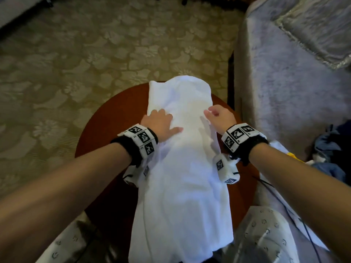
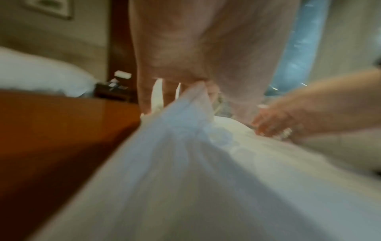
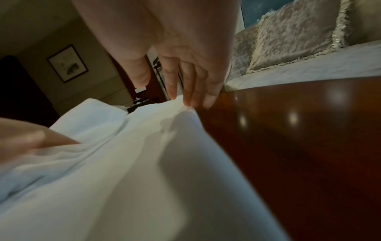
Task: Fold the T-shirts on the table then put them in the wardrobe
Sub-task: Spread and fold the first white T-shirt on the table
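Round the red-brown desk (image 1: 106,118) lies patterned carpet, and on it your left hand (image 1: 160,123) presses flat, fingers spread, to anchor the white T-shirt (image 1: 182,168) beneath it while your right hand (image 1: 220,118), fingers straight, touches the shirt's edge for folding.

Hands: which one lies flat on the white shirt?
The left hand: palm down, fingers spread on the shirt. The right hand only touches the shirt's edge with its fingers.
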A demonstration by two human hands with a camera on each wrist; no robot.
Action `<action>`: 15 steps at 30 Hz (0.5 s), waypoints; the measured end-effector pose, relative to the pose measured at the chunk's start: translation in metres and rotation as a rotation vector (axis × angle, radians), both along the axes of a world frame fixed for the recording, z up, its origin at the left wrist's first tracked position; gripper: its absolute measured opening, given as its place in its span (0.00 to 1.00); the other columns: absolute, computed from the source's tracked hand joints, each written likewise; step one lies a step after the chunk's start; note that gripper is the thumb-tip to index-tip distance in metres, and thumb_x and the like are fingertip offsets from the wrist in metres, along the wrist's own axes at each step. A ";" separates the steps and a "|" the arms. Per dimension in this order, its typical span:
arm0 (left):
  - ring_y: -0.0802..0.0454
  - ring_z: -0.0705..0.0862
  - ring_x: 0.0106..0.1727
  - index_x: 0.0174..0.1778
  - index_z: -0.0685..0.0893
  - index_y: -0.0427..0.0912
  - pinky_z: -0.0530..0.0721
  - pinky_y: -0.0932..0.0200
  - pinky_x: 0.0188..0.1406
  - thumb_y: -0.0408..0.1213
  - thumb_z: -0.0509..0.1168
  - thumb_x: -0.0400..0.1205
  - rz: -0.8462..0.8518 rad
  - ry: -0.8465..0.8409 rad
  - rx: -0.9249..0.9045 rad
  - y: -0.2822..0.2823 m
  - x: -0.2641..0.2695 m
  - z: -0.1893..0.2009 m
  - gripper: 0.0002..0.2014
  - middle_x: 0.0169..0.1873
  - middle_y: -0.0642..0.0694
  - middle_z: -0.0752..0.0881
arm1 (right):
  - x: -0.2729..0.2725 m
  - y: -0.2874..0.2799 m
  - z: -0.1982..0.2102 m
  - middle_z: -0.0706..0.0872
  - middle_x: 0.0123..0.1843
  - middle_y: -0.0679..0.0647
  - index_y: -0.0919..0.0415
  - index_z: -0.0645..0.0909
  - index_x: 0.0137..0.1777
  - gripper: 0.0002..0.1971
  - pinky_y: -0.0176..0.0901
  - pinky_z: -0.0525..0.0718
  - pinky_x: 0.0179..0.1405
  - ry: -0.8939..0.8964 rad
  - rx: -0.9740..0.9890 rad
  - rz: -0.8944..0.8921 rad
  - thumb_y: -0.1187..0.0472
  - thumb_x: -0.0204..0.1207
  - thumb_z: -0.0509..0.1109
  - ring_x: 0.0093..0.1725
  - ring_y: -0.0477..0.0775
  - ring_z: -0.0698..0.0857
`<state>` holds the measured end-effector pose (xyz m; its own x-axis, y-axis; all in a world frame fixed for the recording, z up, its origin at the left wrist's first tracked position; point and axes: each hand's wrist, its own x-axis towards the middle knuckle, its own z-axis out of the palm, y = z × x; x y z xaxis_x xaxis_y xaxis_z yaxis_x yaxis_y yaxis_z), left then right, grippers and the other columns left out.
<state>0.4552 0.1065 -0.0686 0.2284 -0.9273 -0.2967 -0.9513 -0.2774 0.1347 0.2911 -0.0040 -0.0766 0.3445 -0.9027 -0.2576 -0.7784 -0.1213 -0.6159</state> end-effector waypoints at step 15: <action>0.47 0.84 0.61 0.72 0.74 0.43 0.82 0.46 0.63 0.62 0.78 0.60 0.721 0.785 -0.282 -0.041 0.085 -0.013 0.47 0.62 0.45 0.84 | 0.035 -0.055 0.003 0.84 0.56 0.57 0.61 0.77 0.67 0.26 0.52 0.82 0.59 -0.299 0.310 -0.379 0.46 0.75 0.72 0.57 0.61 0.83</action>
<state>0.5407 0.0657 -0.0813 0.5839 -0.7093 -0.3950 -0.2004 -0.5974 0.7765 0.3261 -0.0589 -0.0738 0.1103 -0.8752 -0.4710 -0.5192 0.3533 -0.7782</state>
